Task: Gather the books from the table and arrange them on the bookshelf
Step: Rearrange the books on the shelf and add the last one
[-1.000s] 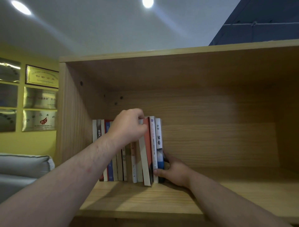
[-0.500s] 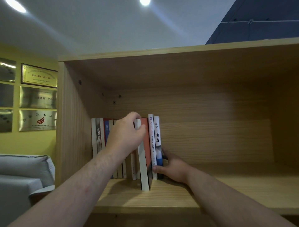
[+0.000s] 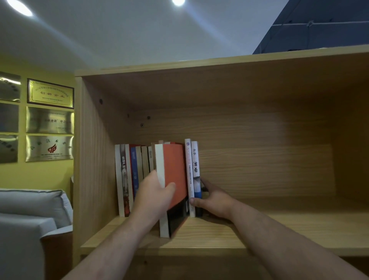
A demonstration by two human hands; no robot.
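1. Red book [image 3: 175, 167]: the left hand [image 3: 153, 193] grips it low on its height. The thumb [image 3: 170, 186] lies on the red cover. The other fingers are hidden behind the book's left face.
2. Position of the red book: upright on the shelf board [image 3: 279, 229], centre of the frame, with its page edge toward the camera. It sits forward of the other books, its foot near the board's front edge. The lowest part of the cover is dark.
3. Right hand [image 3: 215, 201]: it pinches the two white-spined books [image 3: 192, 169] near their foot. Its thumb [image 3: 194, 201] crosses the spines and the fingers lie along the right face of the outer book. The fingertips cannot be made out.
4. The two white-spined books stand upright against each other, just right of the red book, at the right end of the line.
5. Row of books [image 3: 129, 175]: upright with spines out, left of the red book, running up to the left wall [image 3: 89, 159] of the bookshelf.
6. Both forearms enter from the bottom edge and cross the shelf board.
7. Surroundings: framed plaques [image 3: 50, 94] hang on a yellow wall at upper left. A grey sofa [image 3: 30, 209] is at lower left. Two ceiling lights [image 3: 178, 2] show along the top edge.
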